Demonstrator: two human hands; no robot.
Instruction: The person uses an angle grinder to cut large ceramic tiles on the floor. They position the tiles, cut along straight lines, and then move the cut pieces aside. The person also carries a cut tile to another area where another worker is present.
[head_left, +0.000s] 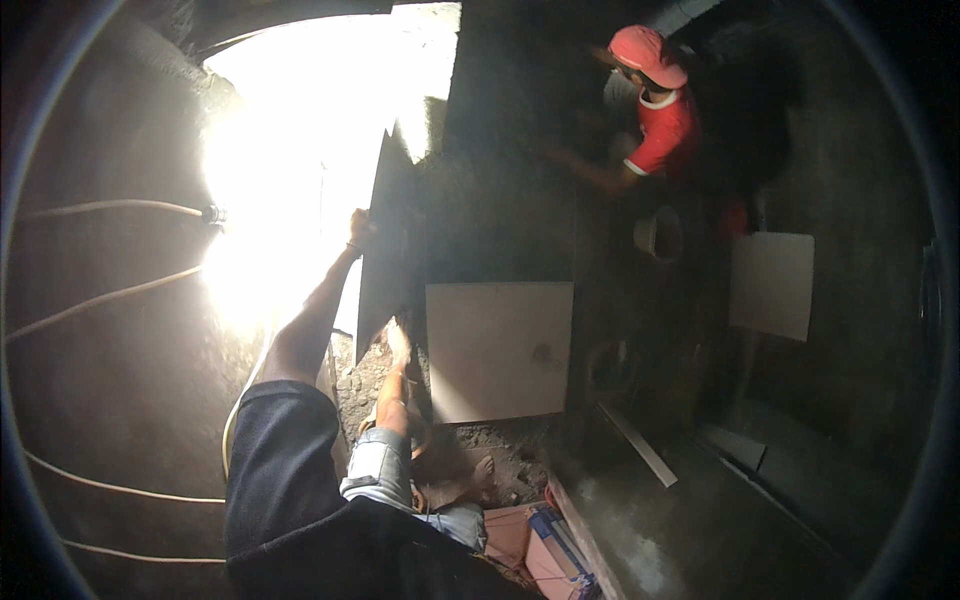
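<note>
My left arm, in a short black sleeve, stretches forward from the lower left. At its end my left hand (360,232) is closed on the edge of a large tile (385,235), which stands steeply tilted, its shaded face to the right. Glare washes out the fingers' detail. My right hand does not show. Below the tile's lower corner, a bare foot (397,342) and shin rise from rolled denim; another bare foot (485,466) rests on the rough ground. A pale square tile (500,350) lies flat just right of the held one.
A glaring lamp (213,215) shines at left, with pale cables (120,206) around it. At upper right a person in a red shirt (665,130) reaches left, near a bucket (657,237). Another tile (775,285), a pale strip (640,445) and a pink box (545,560) lie about.
</note>
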